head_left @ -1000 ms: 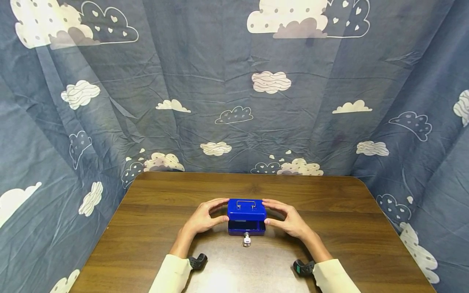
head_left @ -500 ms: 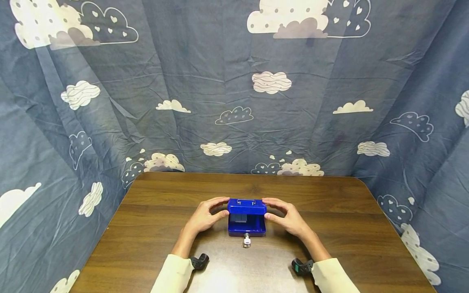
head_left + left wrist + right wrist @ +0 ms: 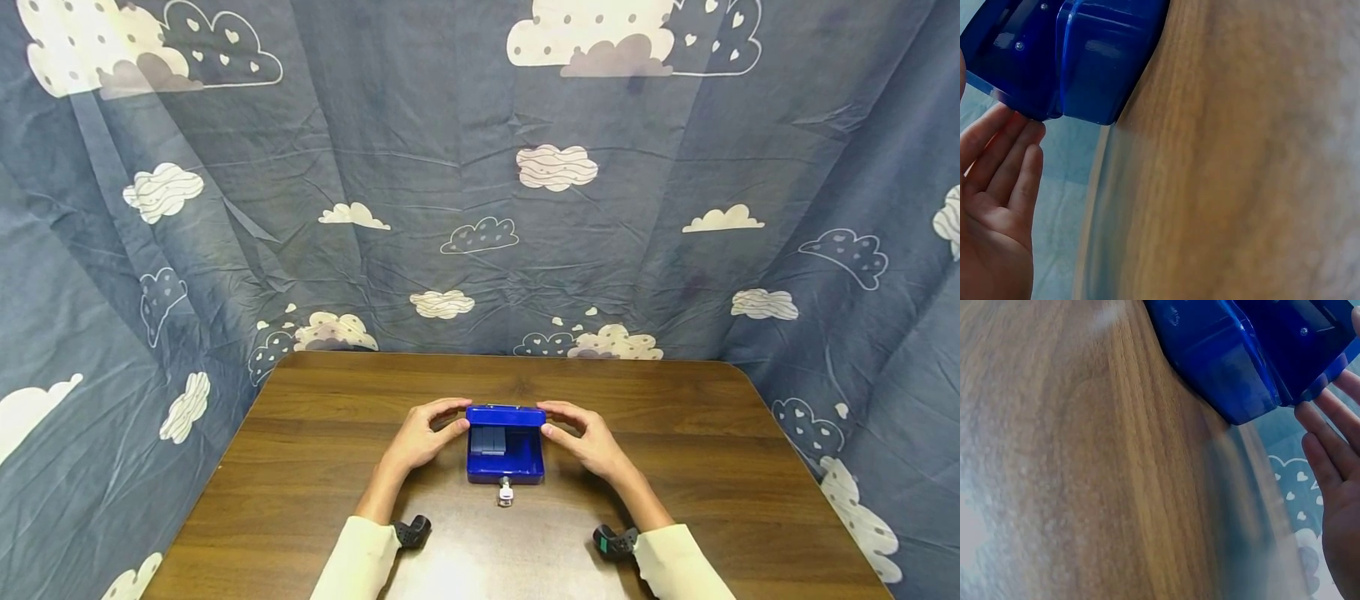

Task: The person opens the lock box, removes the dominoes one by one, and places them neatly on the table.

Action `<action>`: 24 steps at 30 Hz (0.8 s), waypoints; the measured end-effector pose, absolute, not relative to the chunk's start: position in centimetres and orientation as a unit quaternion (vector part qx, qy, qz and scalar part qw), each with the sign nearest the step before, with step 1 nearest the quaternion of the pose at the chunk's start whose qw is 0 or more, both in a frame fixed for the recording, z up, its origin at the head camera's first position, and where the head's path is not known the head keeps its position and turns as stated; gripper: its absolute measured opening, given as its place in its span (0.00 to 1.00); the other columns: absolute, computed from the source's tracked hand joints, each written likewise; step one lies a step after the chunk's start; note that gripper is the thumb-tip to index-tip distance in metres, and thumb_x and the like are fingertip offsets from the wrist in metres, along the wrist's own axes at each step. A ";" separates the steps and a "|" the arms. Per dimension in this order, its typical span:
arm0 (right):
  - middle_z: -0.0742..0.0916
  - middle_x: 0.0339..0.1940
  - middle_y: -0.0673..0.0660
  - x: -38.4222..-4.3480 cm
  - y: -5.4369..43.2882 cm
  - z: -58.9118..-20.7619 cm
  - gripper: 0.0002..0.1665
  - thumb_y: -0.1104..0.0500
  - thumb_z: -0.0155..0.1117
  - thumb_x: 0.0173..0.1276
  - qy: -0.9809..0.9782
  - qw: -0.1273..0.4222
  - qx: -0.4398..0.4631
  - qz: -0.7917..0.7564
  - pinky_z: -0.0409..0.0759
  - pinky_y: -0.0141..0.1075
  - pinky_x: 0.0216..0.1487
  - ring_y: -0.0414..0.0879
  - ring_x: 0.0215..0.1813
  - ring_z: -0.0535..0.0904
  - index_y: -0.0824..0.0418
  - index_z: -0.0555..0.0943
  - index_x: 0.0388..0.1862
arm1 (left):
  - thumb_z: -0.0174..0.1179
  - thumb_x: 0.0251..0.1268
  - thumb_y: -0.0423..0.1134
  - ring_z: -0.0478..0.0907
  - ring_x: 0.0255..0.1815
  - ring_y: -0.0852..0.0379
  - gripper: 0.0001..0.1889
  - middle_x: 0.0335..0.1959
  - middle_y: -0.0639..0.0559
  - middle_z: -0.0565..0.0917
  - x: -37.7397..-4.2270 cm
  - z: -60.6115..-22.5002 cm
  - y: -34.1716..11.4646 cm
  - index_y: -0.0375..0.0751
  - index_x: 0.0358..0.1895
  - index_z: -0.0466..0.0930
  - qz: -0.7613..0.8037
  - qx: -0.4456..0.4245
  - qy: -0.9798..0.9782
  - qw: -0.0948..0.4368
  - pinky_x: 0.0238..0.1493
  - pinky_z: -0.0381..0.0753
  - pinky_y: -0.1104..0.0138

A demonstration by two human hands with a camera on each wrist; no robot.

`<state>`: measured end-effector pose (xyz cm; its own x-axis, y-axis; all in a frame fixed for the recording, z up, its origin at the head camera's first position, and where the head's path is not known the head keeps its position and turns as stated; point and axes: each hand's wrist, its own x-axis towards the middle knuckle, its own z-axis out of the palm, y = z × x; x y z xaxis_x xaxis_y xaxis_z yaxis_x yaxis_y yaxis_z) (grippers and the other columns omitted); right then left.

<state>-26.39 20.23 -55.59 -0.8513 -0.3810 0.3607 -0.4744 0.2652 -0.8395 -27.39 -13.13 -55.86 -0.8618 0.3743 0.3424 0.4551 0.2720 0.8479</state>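
A small blue metal cash box (image 3: 506, 478) stands on the table with its lid (image 3: 506, 415) swung up at the back. My left hand (image 3: 418, 436) grips the lid's left end, thumb at the front edge and fingers behind. At the opposite end my right hand (image 3: 591, 437) holds the lid the same way. Inside the box, grey-blue flat pieces (image 3: 488, 440) lie at the left, and the rest of the blue floor shows. A key with a pale tag (image 3: 506, 493) hangs at the front lock. In the left wrist view, fingertips meet the lid (image 3: 1016, 62) near the hinge.
The brown wooden table (image 3: 330, 400) reaches back to a grey-blue curtain (image 3: 420, 167) printed with clouds, which also hangs at both sides. Black wrist straps (image 3: 412, 532) sit at the cuffs of the pale sleeves (image 3: 356, 558).
Both hands have tilted the lid further up and back. The box's inside, with the grey-blue pieces, has come into view; its base has stayed in place.
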 end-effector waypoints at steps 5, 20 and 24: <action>0.87 0.60 0.63 -26.5 19.8 -55.4 0.21 0.64 0.65 0.74 -0.789 0.046 0.254 0.558 0.82 0.32 0.66 0.37 0.59 0.83 0.68 0.81 0.63 | 0.67 0.71 0.43 0.83 0.63 0.49 0.17 0.58 0.51 0.88 -27.7 -55.8 -13.1 0.45 0.60 0.86 -0.547 -0.256 -0.796 0.050 0.68 0.83 0.56; 0.90 0.51 0.66 -27.3 19.0 -55.5 0.17 0.59 0.63 0.77 -0.794 0.057 0.173 0.580 0.82 0.23 0.56 0.35 0.51 0.85 0.67 0.84 0.59 | 0.62 0.76 0.45 0.86 0.55 0.54 0.16 0.53 0.47 0.90 -28.3 -55.6 -12.2 0.41 0.57 0.87 -0.543 -0.197 -0.813 0.074 0.61 0.86 0.66; 0.90 0.50 0.68 -27.6 18.7 -55.5 0.17 0.59 0.61 0.79 -0.795 0.062 0.159 0.583 0.82 0.21 0.54 0.49 0.51 0.88 0.69 0.84 0.59 | 0.61 0.76 0.46 0.86 0.55 0.52 0.15 0.53 0.48 0.90 -28.6 -55.7 -11.9 0.43 0.56 0.87 -0.541 -0.184 -0.816 0.086 0.61 0.87 0.62</action>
